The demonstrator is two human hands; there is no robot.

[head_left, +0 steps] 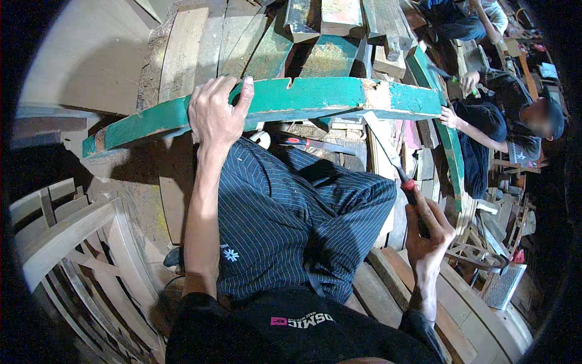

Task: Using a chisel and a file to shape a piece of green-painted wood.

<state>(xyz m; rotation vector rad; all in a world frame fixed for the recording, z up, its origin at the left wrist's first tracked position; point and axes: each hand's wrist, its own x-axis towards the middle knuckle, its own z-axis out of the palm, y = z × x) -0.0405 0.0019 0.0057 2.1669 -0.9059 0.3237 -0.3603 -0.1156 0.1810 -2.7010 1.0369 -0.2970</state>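
curved green beam (321, 94) is held crosswise ahead of the striped trousers (273, 206), its left end bent lower than its middle; what bears its weight cannot be told. its broad face is coated in vivid green paint, scuffed along the edges, where pale wood is exposed. a small notch is cut into its upper edge, a larger bare, tan patch is shown right of centre, and a narrow worn band is seen near the left tip. the beam is gripped by the left hand (218, 109), closed over it left of centre. a flat-bladed tool (401, 174) is clasped by its red-and-black handle in the right hand (427, 227), its blade tip pointed at the beam's lower edge; whether contact is made cannot be told.
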